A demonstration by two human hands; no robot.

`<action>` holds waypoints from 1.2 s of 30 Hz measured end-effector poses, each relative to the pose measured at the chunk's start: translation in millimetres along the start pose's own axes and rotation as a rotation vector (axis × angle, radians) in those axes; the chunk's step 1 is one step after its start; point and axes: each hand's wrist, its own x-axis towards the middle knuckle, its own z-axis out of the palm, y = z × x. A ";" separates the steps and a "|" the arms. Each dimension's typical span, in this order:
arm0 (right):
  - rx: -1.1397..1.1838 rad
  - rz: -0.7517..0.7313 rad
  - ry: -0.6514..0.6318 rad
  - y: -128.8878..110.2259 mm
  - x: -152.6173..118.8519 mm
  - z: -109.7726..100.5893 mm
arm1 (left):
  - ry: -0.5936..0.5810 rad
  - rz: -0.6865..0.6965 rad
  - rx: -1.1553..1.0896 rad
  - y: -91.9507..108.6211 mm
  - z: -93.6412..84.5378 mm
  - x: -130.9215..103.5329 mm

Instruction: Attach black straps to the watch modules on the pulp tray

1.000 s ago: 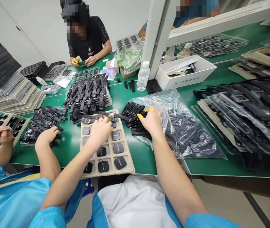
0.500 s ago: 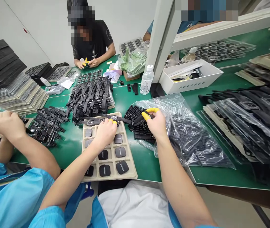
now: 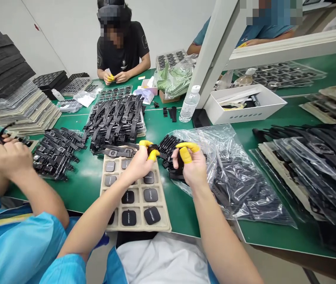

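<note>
My left hand (image 3: pixel 142 161), with yellow finger covers, pinches a small black watch part (image 3: pixel 152 148) above the upper right of the beige tray (image 3: pixel 165 213). The tray's compartments hold several square black watch pieces (image 3: pixel 151 215). Over the pile of black straps (image 3: pixel 168 148), my right hand (image 3: pixel 192 163) grips a dark strap (image 3: pixel 181 162) between its covered fingers. Watches with straps (image 3: pixel 116 152) lie across the tray's far edge. A clear plastic bag of black straps (image 3: pixel 245 189) spreads to the right of my right hand.
A stack of strapped watches (image 3: pixel 114 118) stands beyond the tray. Behind the bag are a water bottle (image 3: pixel 189 104) and a white box (image 3: pixel 241 112). A neighbour's hands (image 3: pixel 11 157) work at left; another person (image 3: pixel 123 47) sits opposite. Layered trays (image 3: pixel 310 173) stand right.
My left hand has lifted a watch part off the tray's far end and moved right. My right hand has closed on a strap and drawn slightly back from the pile. The view has shifted slightly.
</note>
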 end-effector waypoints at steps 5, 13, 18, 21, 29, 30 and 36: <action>-0.018 0.260 -0.242 6.4 -13.3 14.8 | 0.003 0.076 -0.074 -26.1 9.0 -0.5; 0.059 0.445 -0.422 9.3 -15.2 17.7 | -0.004 0.493 0.229 -20.5 -7.0 -6.1; 0.065 0.457 -0.452 10.8 -14.1 13.9 | -0.069 0.535 0.253 -24.1 -7.7 -5.5; 0.086 0.484 -0.454 9.3 -13.5 13.6 | -0.094 0.534 0.259 -23.1 -8.7 -4.8; 0.150 0.497 -0.417 6.2 -12.4 18.2 | -0.074 0.554 0.237 -21.9 -11.1 -5.1; 0.158 0.500 -0.415 6.5 -12.4 18.4 | -0.071 0.549 0.237 -21.7 -11.0 -5.2; 0.251 0.504 -0.402 8.1 -12.5 17.4 | -0.072 0.539 0.260 -20.1 -8.7 -5.7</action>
